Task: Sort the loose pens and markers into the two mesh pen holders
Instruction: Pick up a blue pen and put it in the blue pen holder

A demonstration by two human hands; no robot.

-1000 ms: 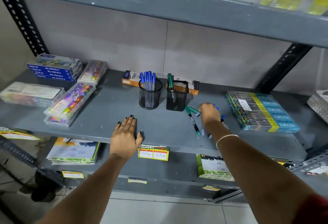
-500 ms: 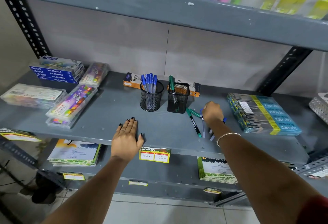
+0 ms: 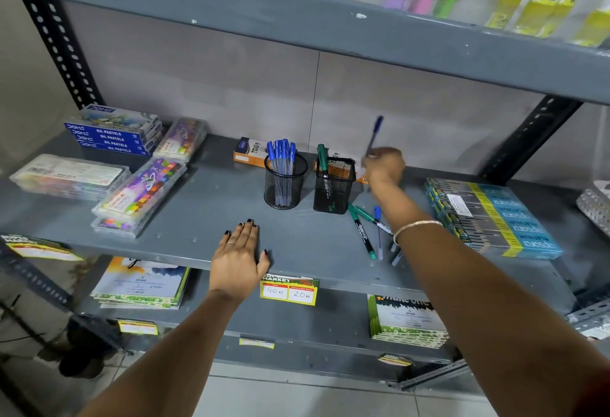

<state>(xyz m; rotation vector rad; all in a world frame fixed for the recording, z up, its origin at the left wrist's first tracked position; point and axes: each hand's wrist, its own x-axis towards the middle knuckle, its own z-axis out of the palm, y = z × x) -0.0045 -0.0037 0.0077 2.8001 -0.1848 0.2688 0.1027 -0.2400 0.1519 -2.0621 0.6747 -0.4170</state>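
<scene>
Two black mesh holders stand mid-shelf. The round holder (image 3: 284, 185) is full of blue-capped pens. The square holder (image 3: 333, 187) beside it has one green marker (image 3: 322, 160) in it. My right hand (image 3: 383, 165) is raised just right of the square holder, shut on a blue-capped pen (image 3: 374, 134) that points up. Loose on the shelf below my right forearm lie green markers (image 3: 361, 230) and blue pens (image 3: 379, 235), partly hidden by the arm. My left hand (image 3: 239, 260) rests flat on the shelf's front edge with fingers apart.
Boxes of oil pastels (image 3: 114, 131) and clear cases of colours (image 3: 140, 195) fill the shelf's left side. A blue and yellow pack (image 3: 491, 215) lies at the right. An orange box (image 3: 246, 152) sits behind the holders. The upper shelf (image 3: 297, 24) hangs close overhead.
My right hand has lifted off the loose pile with a blue pen and moved up and back, to beside the square holder. My left hand has stayed put.
</scene>
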